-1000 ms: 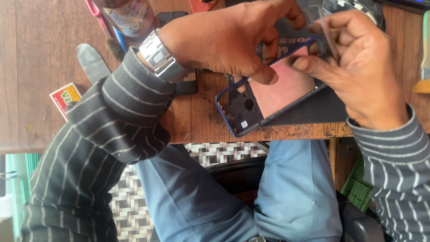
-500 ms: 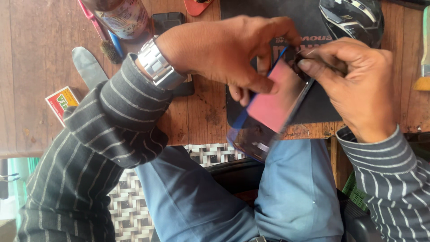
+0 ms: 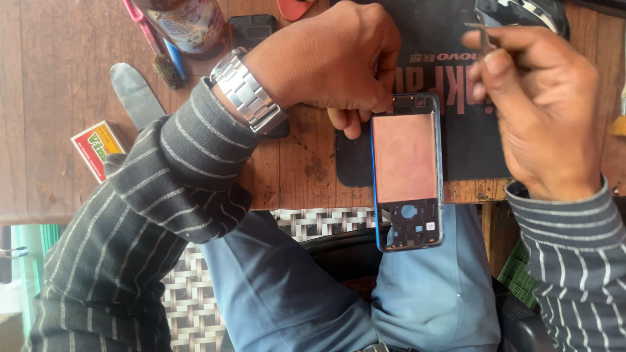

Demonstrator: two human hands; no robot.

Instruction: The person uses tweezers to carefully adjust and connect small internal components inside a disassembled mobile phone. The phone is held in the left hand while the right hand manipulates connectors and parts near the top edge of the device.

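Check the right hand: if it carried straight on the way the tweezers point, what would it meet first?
The right hand holds the tweezers pointing toward the computer mouse at the table's far edge. That is likely first contact, though depth is unclear.

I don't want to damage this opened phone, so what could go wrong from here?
The opened phone frame hangs well past the table edge, steadied only by the left hand at its top end, so it could tip into the lap. The thin metal tool pinched in the right hand might slip and scratch the copper-coloured plate.
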